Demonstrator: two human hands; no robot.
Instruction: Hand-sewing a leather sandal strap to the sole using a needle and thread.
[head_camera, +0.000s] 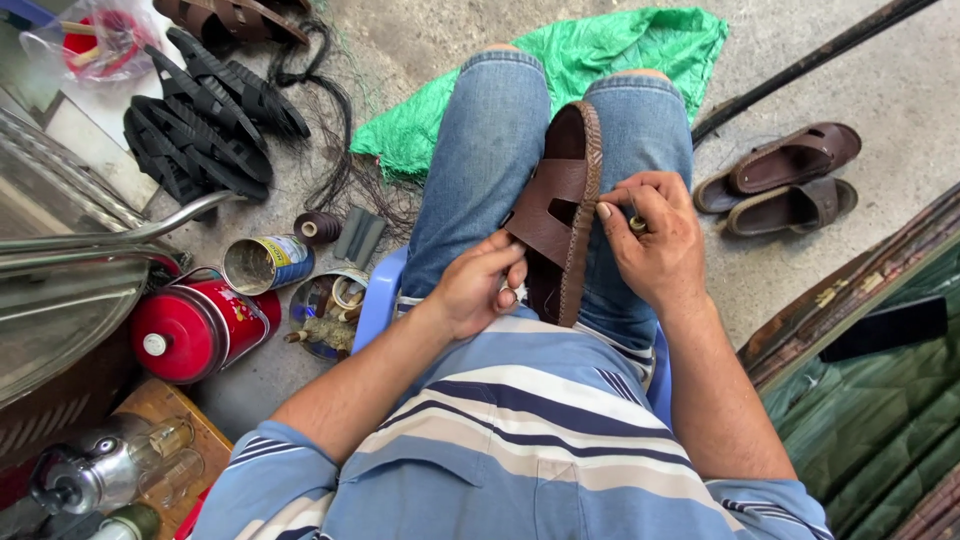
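A brown leather sandal (563, 205) stands on edge between my knees, its stitched sole rim facing right. My left hand (478, 283) grips its near end and strap from the left. My right hand (652, 235) presses against the sole edge and pinches a small tool with a pale tip (636, 222), thumb on the stitching. I sit on a blue plastic stool (378, 297), in jeans and a striped shirt.
On the ground to the left lie a red canister (190, 330), two open tins (262, 263), a dark thread spool (317, 227) and black rubber soles (205, 115). A green cloth (590, 50) lies ahead, a brown sandal pair (785, 180) to the right.
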